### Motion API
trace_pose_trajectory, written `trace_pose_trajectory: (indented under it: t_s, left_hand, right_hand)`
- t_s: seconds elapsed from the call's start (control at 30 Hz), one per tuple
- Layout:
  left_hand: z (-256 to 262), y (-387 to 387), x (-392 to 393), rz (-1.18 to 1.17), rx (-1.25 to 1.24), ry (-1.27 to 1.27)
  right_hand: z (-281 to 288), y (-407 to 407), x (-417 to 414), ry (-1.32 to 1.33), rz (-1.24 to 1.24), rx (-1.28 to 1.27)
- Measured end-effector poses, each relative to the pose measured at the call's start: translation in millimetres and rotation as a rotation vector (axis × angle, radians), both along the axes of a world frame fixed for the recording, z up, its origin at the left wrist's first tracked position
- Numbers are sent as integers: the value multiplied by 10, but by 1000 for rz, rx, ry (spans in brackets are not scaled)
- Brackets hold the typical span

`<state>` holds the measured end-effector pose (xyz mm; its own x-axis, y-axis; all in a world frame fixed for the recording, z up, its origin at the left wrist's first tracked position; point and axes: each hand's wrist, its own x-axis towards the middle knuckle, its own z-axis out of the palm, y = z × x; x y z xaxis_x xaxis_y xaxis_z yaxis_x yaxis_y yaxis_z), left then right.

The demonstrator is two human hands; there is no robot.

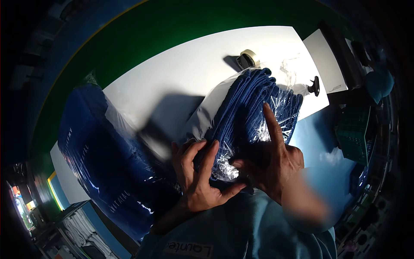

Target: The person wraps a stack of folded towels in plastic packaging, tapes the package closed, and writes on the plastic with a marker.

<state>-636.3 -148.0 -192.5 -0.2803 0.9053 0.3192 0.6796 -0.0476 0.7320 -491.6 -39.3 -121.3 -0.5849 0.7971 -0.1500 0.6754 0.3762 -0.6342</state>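
Observation:
Folded blue fabric pieces lie stacked inside a clear plastic bag on the white tabletop, close before me. My left hand rests on the near left part of the bag, with bent fingers on the plastic. On the near right side, my right hand touches the wrapped stack, index finger stretched along it and thumb pointing inward. Whether either hand pinches the film cannot be told. Left of my hands, a larger blue bundle in clear plastic bears white lettering.
A tape roll on a dark holder stands beyond the bag. A small black object sits near the right table edge. Folded white cloths fill a shelf at lower left. A green box-like object is at right.

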Motion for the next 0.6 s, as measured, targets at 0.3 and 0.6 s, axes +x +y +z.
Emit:
trace_pose_trajectory:
  t_s: [0.3,0.6]
  left_hand:
    - [-3,34,89,-102,34,80]
    - [-76,10,-30,3,34,6]
  right_hand:
    - [-17,27,108,74,-118,-26]
    - [-120,464,924,516,-167,-39]
